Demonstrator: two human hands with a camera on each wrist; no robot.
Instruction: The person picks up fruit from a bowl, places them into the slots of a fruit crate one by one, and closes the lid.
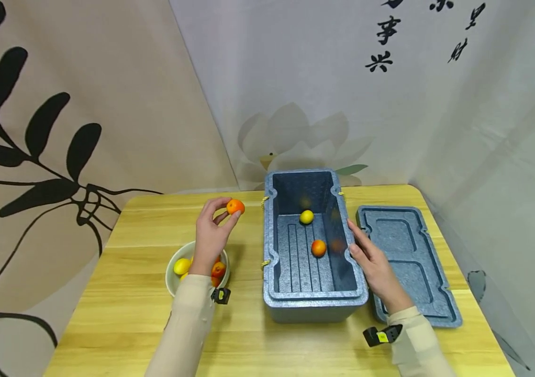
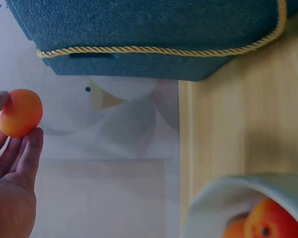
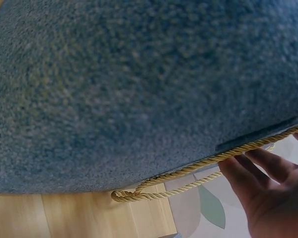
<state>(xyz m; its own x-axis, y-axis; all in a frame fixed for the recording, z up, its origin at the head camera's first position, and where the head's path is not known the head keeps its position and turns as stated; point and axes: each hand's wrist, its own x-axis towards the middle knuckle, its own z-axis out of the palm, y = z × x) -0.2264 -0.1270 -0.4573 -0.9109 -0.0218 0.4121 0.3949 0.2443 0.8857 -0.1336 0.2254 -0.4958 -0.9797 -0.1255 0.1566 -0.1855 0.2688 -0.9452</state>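
Between thumb and fingertips, my left hand (image 1: 212,230) pinches a small orange (image 1: 235,207), held up left of the box. The left wrist view shows the orange (image 2: 21,113) smooth, with a reddish tint. Below that hand, a pale bowl (image 1: 170,283) holds lemons (image 1: 181,266) and more oranges (image 1: 218,269), partly covered by my wrist. A deep blue-grey foam box (image 1: 314,298) stands uncovered; on its floor lie a lemon (image 1: 307,217) and an orange (image 1: 318,248). My right hand (image 1: 380,269) rests against the box's right rim, its fingers extended beside the rope (image 3: 203,162).
The blue-grey lid (image 1: 411,251) lies flat on the wooden table (image 1: 131,303), to the right of the box. Yellow rope handles (image 2: 154,50) hang along the box's sides. A printed cloth (image 1: 296,63) hangs behind the table.
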